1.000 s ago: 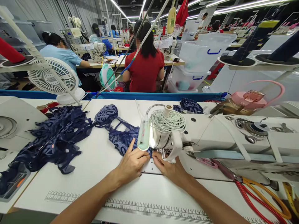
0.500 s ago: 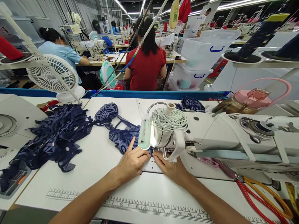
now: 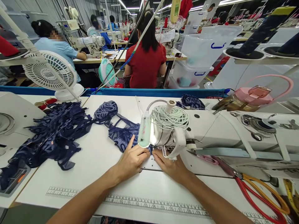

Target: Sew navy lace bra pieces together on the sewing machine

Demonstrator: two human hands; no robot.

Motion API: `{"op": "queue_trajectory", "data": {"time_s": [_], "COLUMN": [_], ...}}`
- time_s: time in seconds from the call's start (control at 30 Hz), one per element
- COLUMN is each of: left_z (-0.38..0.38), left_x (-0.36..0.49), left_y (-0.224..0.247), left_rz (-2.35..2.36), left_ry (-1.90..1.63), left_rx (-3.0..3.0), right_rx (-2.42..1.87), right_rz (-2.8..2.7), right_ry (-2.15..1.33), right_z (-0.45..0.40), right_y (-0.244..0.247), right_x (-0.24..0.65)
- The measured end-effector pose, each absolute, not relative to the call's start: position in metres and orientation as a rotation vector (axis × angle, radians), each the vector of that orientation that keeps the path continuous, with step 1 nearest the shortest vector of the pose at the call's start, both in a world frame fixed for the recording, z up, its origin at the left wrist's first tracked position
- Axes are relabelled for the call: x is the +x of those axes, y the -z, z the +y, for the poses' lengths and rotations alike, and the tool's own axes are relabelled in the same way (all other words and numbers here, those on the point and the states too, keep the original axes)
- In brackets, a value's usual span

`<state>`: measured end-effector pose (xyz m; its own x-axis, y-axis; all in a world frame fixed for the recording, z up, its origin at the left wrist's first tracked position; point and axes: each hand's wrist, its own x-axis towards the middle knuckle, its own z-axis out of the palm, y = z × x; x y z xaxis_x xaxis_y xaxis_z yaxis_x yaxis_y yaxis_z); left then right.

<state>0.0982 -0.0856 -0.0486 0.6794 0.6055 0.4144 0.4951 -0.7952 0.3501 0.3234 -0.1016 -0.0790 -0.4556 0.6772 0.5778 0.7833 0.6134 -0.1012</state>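
Observation:
A navy lace bra (image 3: pixel 123 135) lies on the white sewing table, its patterned cup (image 3: pixel 106 111) spread out behind. My left hand (image 3: pixel 133 158) presses its edge by the needle area, one finger stretched over the lace and the others closed at the fabric. Opposite it, under the head of the sewing machine (image 3: pixel 161 135), the fingers of my right hand (image 3: pixel 170 163) are together on the same narrow edge. The machine's head and lamp (image 3: pixel 144 129) hide the needle and part of the cloth. Both hands rest low on the machine bed.
A pile of navy straps and strips (image 3: pixel 58 130) lies left, near a white fan (image 3: pixel 50 70). Scissors with red and orange handles (image 3: pixel 261 196) lie right, below a pink-lidded bottle (image 3: pixel 252 96). A printed ruler (image 3: pixel 151 203) runs along the front. Co-workers sit ahead.
The view has shifted slightly. Both hands stay at the same spot by the needle, with barely any visible movement of the lace. The person in red ahead has turned their head away.

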Motion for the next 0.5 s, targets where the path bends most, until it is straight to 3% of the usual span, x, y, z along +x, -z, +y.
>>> {"op": "queue_trajectory", "data": {"time_s": [0.5], "left_z": [-0.091], "left_x": [0.105], "left_y": [0.041], "left_rz": [0.975], "left_ry": [-0.647], "left_rx": [3.042], "right_rx": [-1.083], "right_rz": [-2.303], "right_ry": [0.221], "right_z": [-0.113], "right_y": [0.053], "right_x": [0.325]}}
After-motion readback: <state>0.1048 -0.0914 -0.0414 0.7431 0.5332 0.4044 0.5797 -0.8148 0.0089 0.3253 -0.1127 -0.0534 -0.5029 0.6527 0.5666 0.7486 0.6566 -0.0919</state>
